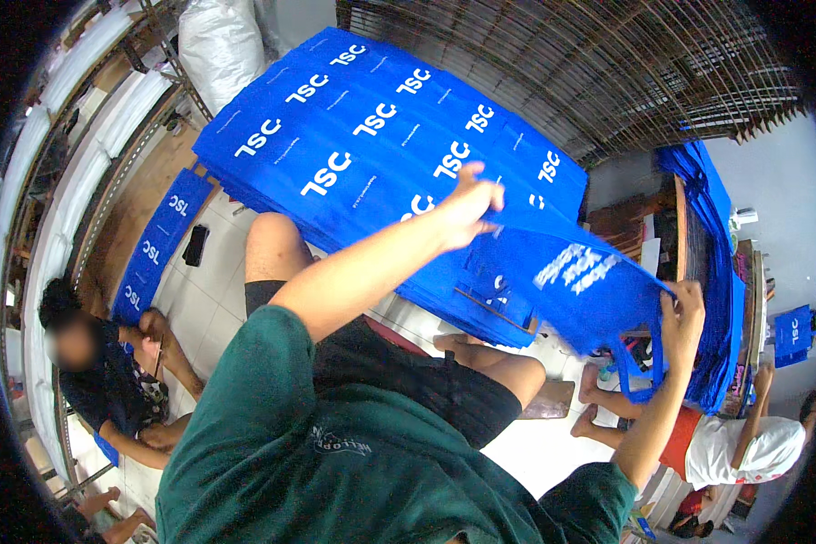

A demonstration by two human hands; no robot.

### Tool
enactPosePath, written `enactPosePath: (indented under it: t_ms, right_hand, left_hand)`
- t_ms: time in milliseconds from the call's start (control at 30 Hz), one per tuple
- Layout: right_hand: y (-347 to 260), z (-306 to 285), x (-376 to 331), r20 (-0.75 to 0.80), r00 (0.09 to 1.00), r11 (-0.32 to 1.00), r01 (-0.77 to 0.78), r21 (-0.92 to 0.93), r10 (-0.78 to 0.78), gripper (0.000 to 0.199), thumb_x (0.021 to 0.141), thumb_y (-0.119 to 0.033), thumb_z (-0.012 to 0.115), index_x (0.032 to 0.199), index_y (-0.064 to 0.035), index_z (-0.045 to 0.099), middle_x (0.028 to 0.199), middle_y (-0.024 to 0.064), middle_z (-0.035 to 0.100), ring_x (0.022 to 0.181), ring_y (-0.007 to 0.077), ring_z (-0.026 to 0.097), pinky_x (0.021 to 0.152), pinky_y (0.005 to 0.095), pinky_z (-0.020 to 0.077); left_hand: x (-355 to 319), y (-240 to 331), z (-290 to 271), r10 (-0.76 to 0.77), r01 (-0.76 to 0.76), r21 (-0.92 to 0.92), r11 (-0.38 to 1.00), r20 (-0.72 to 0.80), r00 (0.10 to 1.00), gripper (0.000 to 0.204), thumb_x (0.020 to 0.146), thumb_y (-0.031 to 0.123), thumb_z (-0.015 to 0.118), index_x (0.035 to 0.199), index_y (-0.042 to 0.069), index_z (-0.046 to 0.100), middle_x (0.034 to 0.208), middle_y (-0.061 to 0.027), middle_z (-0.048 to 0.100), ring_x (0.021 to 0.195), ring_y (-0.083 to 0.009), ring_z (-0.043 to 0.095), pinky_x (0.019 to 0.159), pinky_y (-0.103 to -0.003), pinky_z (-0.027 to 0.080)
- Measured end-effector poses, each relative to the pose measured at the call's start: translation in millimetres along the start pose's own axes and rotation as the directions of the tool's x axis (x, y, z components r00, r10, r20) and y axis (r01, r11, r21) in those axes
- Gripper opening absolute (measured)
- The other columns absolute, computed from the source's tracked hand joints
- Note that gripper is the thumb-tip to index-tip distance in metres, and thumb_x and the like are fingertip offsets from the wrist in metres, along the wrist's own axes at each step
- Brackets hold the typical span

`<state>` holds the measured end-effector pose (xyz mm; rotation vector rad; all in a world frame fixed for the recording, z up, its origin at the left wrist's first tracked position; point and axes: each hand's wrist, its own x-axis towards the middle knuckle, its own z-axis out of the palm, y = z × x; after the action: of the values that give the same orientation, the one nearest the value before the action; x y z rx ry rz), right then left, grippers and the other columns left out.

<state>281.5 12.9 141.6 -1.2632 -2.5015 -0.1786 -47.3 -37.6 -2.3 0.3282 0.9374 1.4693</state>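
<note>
Pale lettering [325, 174] on blue sheets [391, 147], held blue cloth [598, 306], blue strip [157, 240], green shirt [335, 476]

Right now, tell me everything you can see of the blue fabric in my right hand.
The blue fabric looks thin and matte, with blurred white print. It slants down rightward from beside the printed stack, its right edge pinched in your right hand. Strap-like strips show below. Whether your left hand touches it is unclear.

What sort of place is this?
Likely a small workshop for printed fabric goods: a broad stack of blue printed sheets, metal-framed shelving at left, and a blue printed piece in the right hand.
</note>
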Motion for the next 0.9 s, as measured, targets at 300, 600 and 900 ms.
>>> enactPosePath:
  t_ms: [300, 600, 900]
  right_hand:
    - [24.7, 121.9, -109.1, -0.389, 0.919, 0.991, -0.007, 0.134, 0.059, 0.038, 0.057, 0.009, 0.057, 0.092, -0.0017, 0.064, 0.093, 0.0124, 0.059, 0.092, 0.0302, 0.056, 0.086, 0.0392, 0.0429]
    - [-16.4, 284.6, -181.8, 0.199, 0.881, 0.887, -0.452, 0.088, 0.429, 0.021, 0.079, -0.016, 0.059, 0.098, -0.0128, 0.065, 0.113, 0.0036, 0.055, 0.101, 0.0232, 0.056, 0.076, 0.037, 0.0494]
    - [-19.9, 291.7, -186.8, 0.1, 0.873, 0.879, -0.472, -0.069, 0.476, 0.02, 0.078, -0.023, 0.058, 0.095, -0.0168, 0.066, 0.105, -0.0018, 0.06, 0.074, 0.0232, 0.065, 0.06, 0.0359, 0.0522]
  left_hand:
    - [-14.8, -31.0, -39.9, 0.413, -0.489, 0.559, 0.669, 0.266, 0.871, 0.028, 0.073, 0.005, 0.07, 0.097, 0.005, 0.057, 0.093, -0.0025, 0.059, 0.085, -0.0111, 0.054, 0.077, -0.028, 0.045]
    - [34.3, -176.7, -156.5, 0.29, -0.057, 0.988, 0.146, 0.012, 0.957, 0.017, 0.07, 0.013, 0.067, 0.086, 0.008, 0.067, 0.089, -0.0147, 0.065, 0.086, -0.0321, 0.062, 0.08, -0.042, 0.049]
    - [28.3, -176.4, -154.5, 0.271, -0.057, 0.991, 0.124, 0.021, 0.962, 0.023, 0.07, 0.013, 0.068, 0.093, 0.009, 0.066, 0.093, -0.0167, 0.063, 0.088, -0.0328, 0.061, 0.079, -0.042, 0.049]
